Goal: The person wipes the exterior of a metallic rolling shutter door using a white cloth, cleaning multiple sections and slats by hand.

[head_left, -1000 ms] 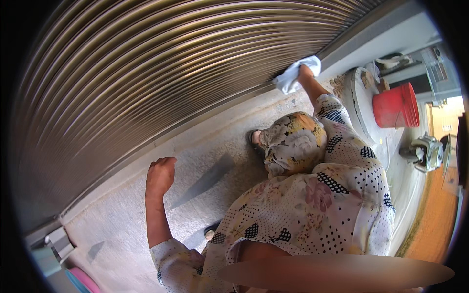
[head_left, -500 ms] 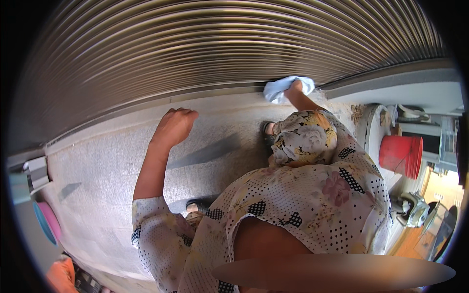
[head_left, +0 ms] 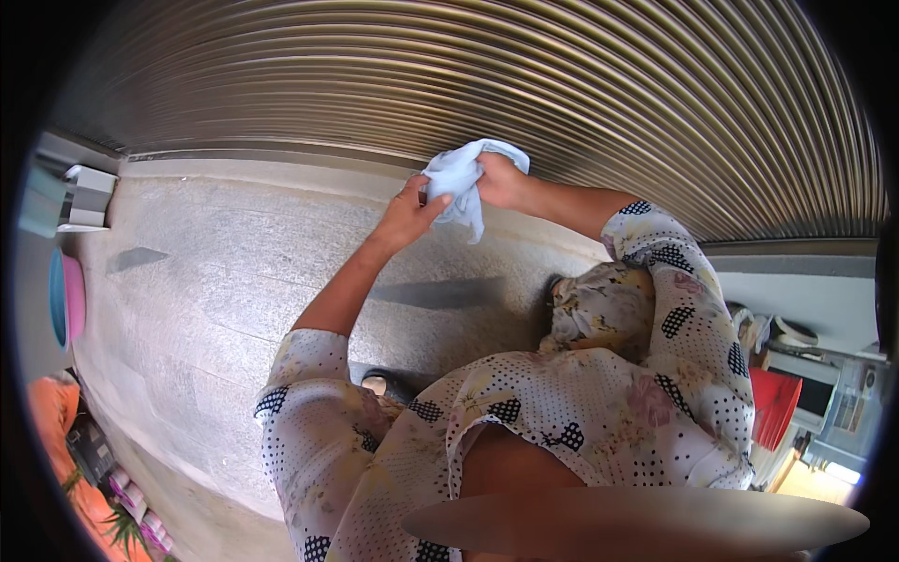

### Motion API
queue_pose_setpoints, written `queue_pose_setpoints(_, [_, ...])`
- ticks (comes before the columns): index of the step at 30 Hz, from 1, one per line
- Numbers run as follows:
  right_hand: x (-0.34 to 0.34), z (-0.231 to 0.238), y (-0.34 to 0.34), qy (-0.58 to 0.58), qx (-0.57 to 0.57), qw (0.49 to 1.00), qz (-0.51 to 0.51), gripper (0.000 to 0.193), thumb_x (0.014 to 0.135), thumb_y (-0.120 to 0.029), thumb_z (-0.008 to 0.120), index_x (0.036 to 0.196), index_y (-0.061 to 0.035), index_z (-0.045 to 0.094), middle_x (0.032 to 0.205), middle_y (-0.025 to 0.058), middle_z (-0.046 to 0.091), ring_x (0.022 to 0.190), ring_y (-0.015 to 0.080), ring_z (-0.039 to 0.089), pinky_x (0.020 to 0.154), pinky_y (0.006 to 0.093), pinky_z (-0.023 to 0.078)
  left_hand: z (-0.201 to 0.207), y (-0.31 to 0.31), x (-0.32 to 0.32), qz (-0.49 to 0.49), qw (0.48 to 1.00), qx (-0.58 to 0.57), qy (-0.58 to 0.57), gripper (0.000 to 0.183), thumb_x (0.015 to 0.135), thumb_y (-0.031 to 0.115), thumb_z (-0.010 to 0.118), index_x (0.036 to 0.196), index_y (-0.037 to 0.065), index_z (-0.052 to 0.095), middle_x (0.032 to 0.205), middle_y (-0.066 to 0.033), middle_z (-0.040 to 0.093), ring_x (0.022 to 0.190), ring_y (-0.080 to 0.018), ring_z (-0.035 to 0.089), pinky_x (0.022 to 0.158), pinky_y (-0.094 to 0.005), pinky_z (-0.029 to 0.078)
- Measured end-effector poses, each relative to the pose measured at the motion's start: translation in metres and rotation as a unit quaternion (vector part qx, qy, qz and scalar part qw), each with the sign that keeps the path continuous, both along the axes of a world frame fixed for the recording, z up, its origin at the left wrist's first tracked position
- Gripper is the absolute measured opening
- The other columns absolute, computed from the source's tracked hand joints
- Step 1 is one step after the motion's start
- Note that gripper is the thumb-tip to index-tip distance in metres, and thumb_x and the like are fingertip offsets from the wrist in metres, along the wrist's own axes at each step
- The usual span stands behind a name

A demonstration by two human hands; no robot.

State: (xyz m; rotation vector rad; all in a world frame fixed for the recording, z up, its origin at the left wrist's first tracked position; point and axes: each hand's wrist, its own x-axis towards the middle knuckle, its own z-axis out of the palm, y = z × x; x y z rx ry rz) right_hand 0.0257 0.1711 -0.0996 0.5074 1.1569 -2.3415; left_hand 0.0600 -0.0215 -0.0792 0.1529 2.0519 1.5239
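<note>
My left hand (head_left: 410, 215) and right hand (head_left: 502, 181) grip opposite sides of a pale blue cloth (head_left: 456, 176) in front of a ribbed shutter (head_left: 412, 70), the limp fabric seemingly light, soft, hardly fragile and best held by its bunched folds.

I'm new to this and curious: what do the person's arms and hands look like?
The left hand and right hand wear no gloves. The loose, pale, part-length sleeves carry dark dots, dotted dark patches and faint flower prints.
</note>
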Motion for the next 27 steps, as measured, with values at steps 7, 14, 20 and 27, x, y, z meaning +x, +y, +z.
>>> queue_pose_setpoints(7, [0.016,0.003,-0.017,0.33,0.471,0.788,0.221,0.027,0.088,-0.02,0.051,0.111,-0.0062,0.056,0.106,0.0096,0.059,0.1,0.0219,0.054,0.09,0.0353,0.041,-0.001,0.026,-0.012,0.153,0.91,0.313,-0.227,0.073,0.08,0.05,0.063,0.131,0.008,0.034,0.124,-0.0095,0.05,0.109,-0.0263,0.053,0.083,-0.0553,0.044])
queue_pose_setpoints(14, [0.009,0.005,0.019,0.64,0.527,0.537,0.159,0.048,0.084,-0.033,0.063,0.123,-0.0069,0.051,0.12,0.0126,0.054,0.114,0.0258,0.048,0.099,0.0343,0.037,-0.004,0.034,-0.029,0.146,0.913,0.336,-0.179,0.047,0.076,0.016,0.072,0.117,0.004,0.051,0.103,-0.0078,0.062,0.087,-0.0203,0.063,0.071,-0.0331,0.051])
queue_pose_setpoints(20, [0.017,-0.01,0.075,0.215,0.216,0.936,0.176,0.034,0.085,-0.026,0.061,0.11,-0.0045,0.057,0.1,0.0135,0.061,0.092,0.028,0.058,0.084,0.0336,0.046,0.033,0.049,-0.032,0.092,0.959,0.113,0.244,0.057,0.072,0.006,0.072,0.122,0.001,0.046,0.106,-0.0114,0.06,0.096,-0.0171,0.059,0.083,-0.0311,0.049])
queue_pose_setpoints(27, [0.068,-0.017,0.046,0.321,0.367,0.539,0.686,0.041,0.085,-0.03,0.061,0.114,-0.0012,0.055,0.104,0.0147,0.061,0.094,0.0227,0.059,0.085,0.0332,0.046,0.113,0.11,0.011,-0.206,0.62,-0.081,0.752,0.028,0.08,0.015,0.05,0.108,0.019,0.052,0.083,-0.0072,0.05,0.08,-0.0242,0.051,0.064,-0.0368,0.046])
